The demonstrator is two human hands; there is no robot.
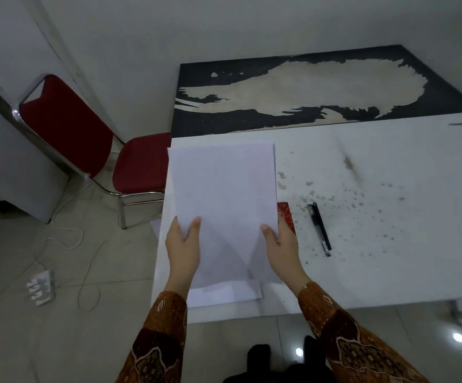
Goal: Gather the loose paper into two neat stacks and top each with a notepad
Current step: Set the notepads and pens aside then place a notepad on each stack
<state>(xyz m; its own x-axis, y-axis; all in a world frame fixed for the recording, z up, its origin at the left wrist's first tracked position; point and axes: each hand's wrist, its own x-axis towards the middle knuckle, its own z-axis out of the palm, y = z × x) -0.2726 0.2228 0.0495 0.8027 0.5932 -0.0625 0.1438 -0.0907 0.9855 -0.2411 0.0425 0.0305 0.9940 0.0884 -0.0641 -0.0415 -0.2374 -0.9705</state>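
Both hands grip one sheaf of paper [221,200]: left hand [183,250] on its left edge, right hand [281,248] on its right edge, thumbs on top. More sheets [224,295] lie beneath the wrists, near the surface's [376,272] front edge. A red notepad [285,214] peeks out just beside the right hand, a pen [321,229] farther right, open surface beyond.

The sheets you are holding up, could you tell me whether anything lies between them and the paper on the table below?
Nothing visible does. Both hands, left and right, grip the sheets by their side edges above the paper on the table. The red notepad and pen lie off to the right, clear of the way down.
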